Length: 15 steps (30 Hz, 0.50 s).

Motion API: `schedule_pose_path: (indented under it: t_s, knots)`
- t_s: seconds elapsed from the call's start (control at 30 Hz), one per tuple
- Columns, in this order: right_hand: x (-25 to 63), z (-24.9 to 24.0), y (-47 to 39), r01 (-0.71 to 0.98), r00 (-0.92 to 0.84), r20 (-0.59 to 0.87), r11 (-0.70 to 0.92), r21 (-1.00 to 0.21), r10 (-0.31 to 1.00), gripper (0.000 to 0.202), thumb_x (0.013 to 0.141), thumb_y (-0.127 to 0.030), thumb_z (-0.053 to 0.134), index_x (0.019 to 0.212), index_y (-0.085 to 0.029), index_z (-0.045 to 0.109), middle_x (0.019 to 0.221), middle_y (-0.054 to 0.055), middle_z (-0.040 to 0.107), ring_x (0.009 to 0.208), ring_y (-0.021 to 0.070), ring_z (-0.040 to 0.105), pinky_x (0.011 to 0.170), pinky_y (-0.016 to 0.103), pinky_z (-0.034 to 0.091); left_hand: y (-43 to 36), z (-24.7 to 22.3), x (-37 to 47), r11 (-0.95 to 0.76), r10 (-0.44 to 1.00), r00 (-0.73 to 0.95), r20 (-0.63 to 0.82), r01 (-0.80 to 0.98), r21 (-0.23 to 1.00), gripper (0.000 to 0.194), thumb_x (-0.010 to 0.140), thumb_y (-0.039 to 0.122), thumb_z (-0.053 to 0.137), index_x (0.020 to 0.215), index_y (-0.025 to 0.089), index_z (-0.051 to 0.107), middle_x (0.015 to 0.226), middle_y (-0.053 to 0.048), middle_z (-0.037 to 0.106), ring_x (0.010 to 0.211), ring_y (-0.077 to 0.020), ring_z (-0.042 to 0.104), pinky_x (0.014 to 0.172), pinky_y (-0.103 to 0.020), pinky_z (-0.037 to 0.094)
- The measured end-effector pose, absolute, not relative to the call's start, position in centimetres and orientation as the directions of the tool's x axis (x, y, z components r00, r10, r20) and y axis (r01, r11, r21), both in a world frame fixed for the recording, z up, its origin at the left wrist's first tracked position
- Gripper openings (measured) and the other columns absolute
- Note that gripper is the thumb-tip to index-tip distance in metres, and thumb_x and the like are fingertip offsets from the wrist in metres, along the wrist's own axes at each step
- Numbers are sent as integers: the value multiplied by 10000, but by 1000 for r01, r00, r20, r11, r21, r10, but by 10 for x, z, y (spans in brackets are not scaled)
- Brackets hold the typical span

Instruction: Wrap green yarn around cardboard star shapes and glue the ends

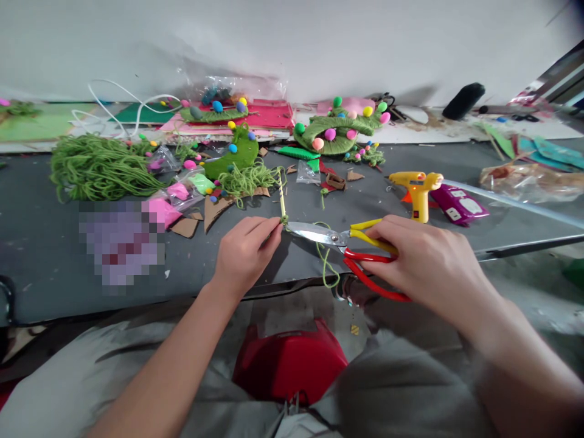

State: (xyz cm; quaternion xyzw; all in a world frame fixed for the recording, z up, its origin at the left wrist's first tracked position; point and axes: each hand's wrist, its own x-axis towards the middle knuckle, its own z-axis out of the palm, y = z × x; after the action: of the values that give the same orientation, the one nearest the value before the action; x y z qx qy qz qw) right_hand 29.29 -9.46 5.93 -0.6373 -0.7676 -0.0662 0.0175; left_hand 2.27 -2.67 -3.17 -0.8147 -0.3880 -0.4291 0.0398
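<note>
My left hand [249,249] is closed in a pinch at the lower end of a thin pale stick [281,198], where green yarn is knotted around it. My right hand [422,261] grips scissors [335,237] with one yellow and one red handle. Their blades point left, and the tips are at the knotted yarn beside my left fingertips. Whether the blades touch the yarn I cannot tell. A loose strand of green yarn [327,271] hangs beneath the scissors over the table's front edge.
Green yarn [103,167] lies in a heap at left. Green yarn-wrapped shapes with pom-poms [337,131] sit at the back. A yellow glue gun [417,191] and purple packet [458,204] are at right. Cardboard scraps [219,207] lie near the middle. A red stool [292,362] is below.
</note>
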Motion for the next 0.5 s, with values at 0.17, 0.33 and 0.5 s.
schedule_pose_path:
  t_s: [0.17,0.33,0.5]
  knots:
    - [292,60,-94,980,-178,96,168,106,979,213,790,-393,691,788,-226,559,796,-8,666,679,214,639,491,265,199,-26,-32,22,-703,596,339,728,659,268,126,919,161,657,1019,153,734,893,-79,772,810,-188,702,764,-294,563]
    - [290,61,-96,979,-164,87,152,133,983,278,785,-429,714,745,-225,530,744,-12,633,631,203,609,482,267,172,-26,-33,22,-704,602,339,723,653,279,127,926,171,651,1021,164,735,897,-74,771,812,-184,702,769,-296,561]
    - [294,63,-92,991,-91,32,87,100,995,288,771,-456,722,721,-236,542,689,-6,623,596,196,564,476,274,188,-27,-29,21,-678,637,305,708,659,327,129,950,189,621,997,174,740,886,-69,775,805,-179,709,764,-290,556]
